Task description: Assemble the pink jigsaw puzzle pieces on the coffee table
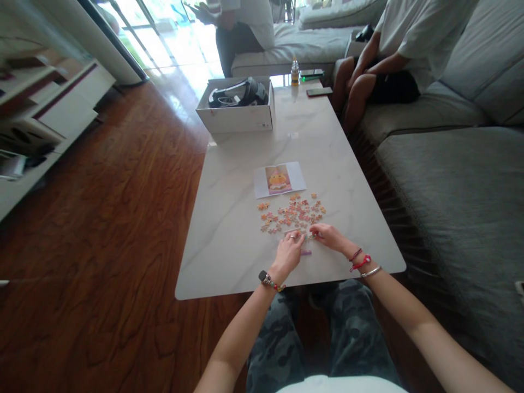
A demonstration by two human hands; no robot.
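Small jigsaw puzzle pieces (292, 214), mostly pink, orange and pale, lie scattered over the near part of a white marbled table. My left hand (290, 251) is bent down at their near edge, its fingers drawn together over a few pieces that they partly cover. Close beside it on the right, my right hand (328, 236) has its fingers curled, the tips together at a pale puzzle piece. A short purple strip (306, 252) lies just below the hands. Beyond the pieces is a creased white sheet (298, 170) printed with a yellow figure on pink.
A white box (241, 121) holding a black headset (241, 94) stands at the table's far left. A small bottle (295, 73) and a phone (319, 93) are at the far end. One person sits on the grey sofa (442, 180) at right; another is at the back.
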